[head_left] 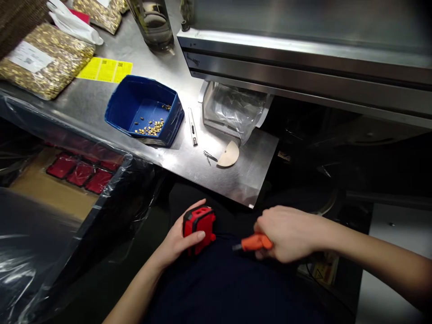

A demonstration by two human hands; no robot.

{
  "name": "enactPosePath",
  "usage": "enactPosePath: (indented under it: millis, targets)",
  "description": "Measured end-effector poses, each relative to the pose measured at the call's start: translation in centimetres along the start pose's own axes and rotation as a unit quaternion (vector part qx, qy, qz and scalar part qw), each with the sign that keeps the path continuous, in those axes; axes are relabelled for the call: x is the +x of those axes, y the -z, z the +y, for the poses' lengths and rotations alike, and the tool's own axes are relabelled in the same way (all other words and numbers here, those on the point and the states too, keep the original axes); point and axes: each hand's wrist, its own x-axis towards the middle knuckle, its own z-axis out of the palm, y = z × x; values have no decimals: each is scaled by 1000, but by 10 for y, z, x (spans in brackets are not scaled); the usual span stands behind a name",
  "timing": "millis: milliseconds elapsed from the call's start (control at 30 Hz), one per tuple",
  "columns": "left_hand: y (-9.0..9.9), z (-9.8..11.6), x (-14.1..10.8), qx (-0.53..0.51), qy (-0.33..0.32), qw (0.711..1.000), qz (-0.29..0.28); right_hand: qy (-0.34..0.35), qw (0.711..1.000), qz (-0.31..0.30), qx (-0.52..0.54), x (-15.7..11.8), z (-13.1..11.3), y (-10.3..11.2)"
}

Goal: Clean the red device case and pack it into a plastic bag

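My left hand (180, 240) is closed around a red and black plastic housing (204, 227), thumb across its front face, above my lap. To the right, my right hand (286, 234) grips an orange-handled tool (254, 243) whose short dark tip points left towards the housing. A gap separates the tip from the housing. What kind of tool it is, I cannot make out. On the metal table beyond lie a snap-off knife (192, 127), nail clippers (209, 155) and a pale half-round disc (228, 154).
A blue bin (123, 101) holds small brass inserts (153, 128). Bags of brass parts (64, 67) and yellow labels (106, 69) lie behind. Left below, a plastic-lined box (111, 189) contains red pieces (81, 173). A metal machine frame (303, 67) overhangs a tray of clear bags (232, 108).
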Motion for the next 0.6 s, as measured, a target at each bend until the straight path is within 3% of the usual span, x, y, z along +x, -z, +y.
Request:
enactPosePath:
  millis: [67,133,200,267,333,367,433,500,533,600]
  targets:
    - [-4,14,-3,107,-5,993,-44,14,999,-22,37,-10,7,9]
    - [-10,33,-4,233,-25,969,-78,-8,998,-10,65,-19,16,24]
    - [-16,49,-2,310,-46,942,-117,6,993,-43,107,-26,26,41]
    - [-21,59,1,284,-56,941,-173,54,983,-99,143,-27,37,56]
    - [-24,57,5,135,-49,966,-213,70,980,-103,156,-24,47,63]
    - [-25,53,6,27,-43,977,-207,57,983,-83,155,-22,51,62]
    - [-24,39,9,-175,-45,975,-127,16,989,-37,144,-17,56,53]
    - [-22,27,11,-253,-61,965,0,1,991,-11,131,-17,56,37]
    - [-21,23,11,-228,-68,970,50,6,992,1,123,-18,53,28]
    - [-20,24,12,-50,-80,990,108,18,995,34,96,-24,45,13]
